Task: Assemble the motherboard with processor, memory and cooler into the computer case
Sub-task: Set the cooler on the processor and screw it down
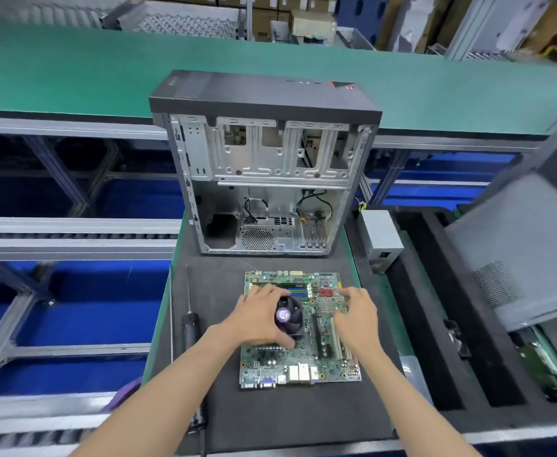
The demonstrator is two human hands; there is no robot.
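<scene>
The motherboard lies flat on the dark mat of the worktop, low in the middle of the frame, a green rectangle crowded with small parts, its long side running from the bottom of the frame up toward the case. Its silver and blue ports sit along the edge nearest me. The round black cooler with a purple centre label is already seated on its left half, and the memory slots show just above that as blue and green strips.

My left hand curls round the cooler, fingers over its top rim and thumb below it. My right hand rests on the board's right half with fingers bent loosely and gripping nothing that I can see; whether the tips reach the far edge I cannot tell.

The case stands upright straight above the board in the frame, its open side facing me: bare grey stamped steel, a round mesh vent and loose black cables low inside, a matte black top with a red mark. I judge the next move is to lift the board and carry it up and away from me into that opening, both hands equally near.

A long thin screwdriver with a black handle lies left of the board, parallel to it. A grey metal power supply lies at the right.
</scene>
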